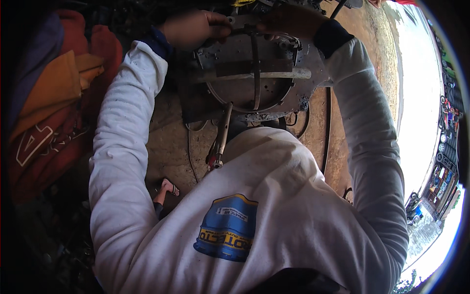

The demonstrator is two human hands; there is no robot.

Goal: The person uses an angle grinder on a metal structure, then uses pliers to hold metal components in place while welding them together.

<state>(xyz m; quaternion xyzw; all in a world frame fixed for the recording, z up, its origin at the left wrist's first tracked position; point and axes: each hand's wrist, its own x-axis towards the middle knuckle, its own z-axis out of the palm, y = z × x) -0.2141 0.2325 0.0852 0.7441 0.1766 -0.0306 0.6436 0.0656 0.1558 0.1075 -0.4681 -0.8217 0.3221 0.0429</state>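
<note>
Left of the left hand [191,30], cloths [49,93] are red, orange and dull purple; right of the right hand [296,22], the ground [374,54] is tan. Navy cuffs [331,35] end white sleeves [125,108] behind both hands. Below the hands, the bar [293,73] is pale grey, the round plate [237,93] dark grey; farther below, the white shirt [289,196] bears a blue-and-yellow print [229,226].

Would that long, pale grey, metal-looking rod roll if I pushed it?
The rod looks rounded, so it might roll if loose. The dark, narrow curved strip crossing it could block that. It seems straight, without sagging, so it's probably stiff.
</note>
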